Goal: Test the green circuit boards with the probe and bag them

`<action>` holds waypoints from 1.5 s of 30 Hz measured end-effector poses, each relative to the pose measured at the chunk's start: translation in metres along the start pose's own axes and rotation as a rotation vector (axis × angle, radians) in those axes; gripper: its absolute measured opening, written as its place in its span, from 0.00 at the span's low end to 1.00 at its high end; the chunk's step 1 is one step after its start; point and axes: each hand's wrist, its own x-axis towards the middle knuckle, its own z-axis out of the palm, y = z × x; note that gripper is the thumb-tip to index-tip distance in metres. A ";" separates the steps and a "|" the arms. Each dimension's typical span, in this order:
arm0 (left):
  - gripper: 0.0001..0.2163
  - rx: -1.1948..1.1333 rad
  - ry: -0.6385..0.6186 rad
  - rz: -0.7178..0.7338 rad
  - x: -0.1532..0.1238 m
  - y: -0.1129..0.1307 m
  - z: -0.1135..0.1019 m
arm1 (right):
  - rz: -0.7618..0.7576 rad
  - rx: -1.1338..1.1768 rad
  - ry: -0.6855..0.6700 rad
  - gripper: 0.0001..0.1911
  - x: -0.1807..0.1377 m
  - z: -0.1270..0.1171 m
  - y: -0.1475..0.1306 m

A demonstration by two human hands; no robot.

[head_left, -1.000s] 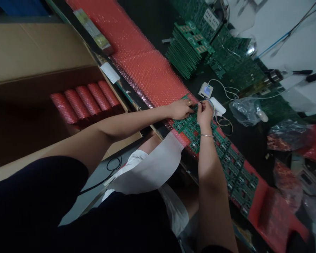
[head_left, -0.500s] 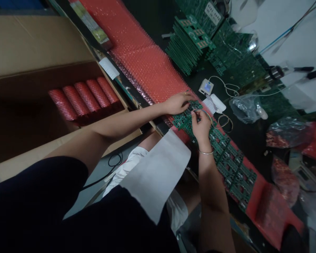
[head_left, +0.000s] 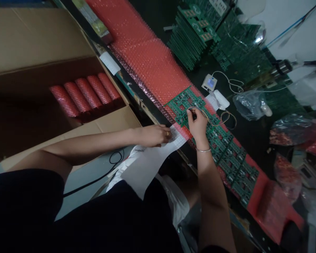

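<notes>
My left hand [head_left: 158,135] is closed at the upper end of a white sheet of labels [head_left: 150,160], which hangs over the table edge toward my lap. Its fingertips are partly hidden against the printed part of the sheet. My right hand [head_left: 198,124] pinches the end of a thin cable [head_left: 213,123] over a green circuit board [head_left: 185,102]. What is on the cable's end is hidden by the fingers. More populated circuit boards [head_left: 228,153] lie in a row on red bubble wrap [head_left: 152,66], below and to the right.
A stack of green boards [head_left: 186,38] stands at the back. Near it are a small white device with a screen [head_left: 209,83] and a clear plastic bag [head_left: 249,105]. On the left, a cardboard box [head_left: 116,123] holds several red bubble-wrapped rolls [head_left: 88,93].
My left hand has left the circuit board and moved down-left to the label sheet, whose hanging part has shifted. My right hand stays over the board with the cable.
</notes>
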 end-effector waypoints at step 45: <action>0.10 -0.045 0.380 -0.132 -0.015 -0.017 0.015 | -0.023 -0.052 0.026 0.17 -0.001 0.010 0.005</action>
